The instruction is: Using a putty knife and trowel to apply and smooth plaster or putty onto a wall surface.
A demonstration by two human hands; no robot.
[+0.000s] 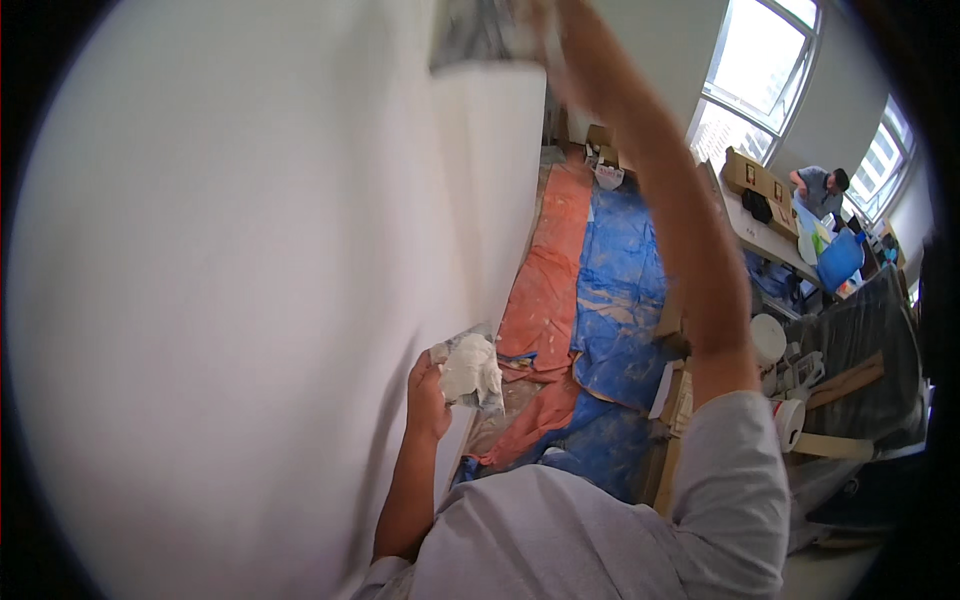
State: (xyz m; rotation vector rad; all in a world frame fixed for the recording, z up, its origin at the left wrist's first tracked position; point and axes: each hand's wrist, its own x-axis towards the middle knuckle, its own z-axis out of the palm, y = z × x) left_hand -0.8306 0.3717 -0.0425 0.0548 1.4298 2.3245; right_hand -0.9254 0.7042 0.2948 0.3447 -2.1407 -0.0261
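My left hand (427, 408) is closed around the edge of a flat metal plasterer's blade (491, 402), held low beside the white wall (250, 260). A thick heap of off-white putty (468, 368) covers most of its face. High at the top of the view, my right arm reaches up along the wall. There my right hand (563, 45), smeared by motion, grips a wide grey putty knife (482, 32) against or very near the wall surface. Its handle is mostly hidden and blurred. A faint beige band (462, 190) runs down the wall below that blade.
Orange sheeting (548, 265) and blue sheeting (622, 290), both spotted with white, cover the floor. To the right stand a cluttered table (765, 235) with cardboard boxes (757, 182), a white bucket (768, 340) and plastic-wrapped items (865, 340). Another person (822, 190) bends beyond the table near windows.
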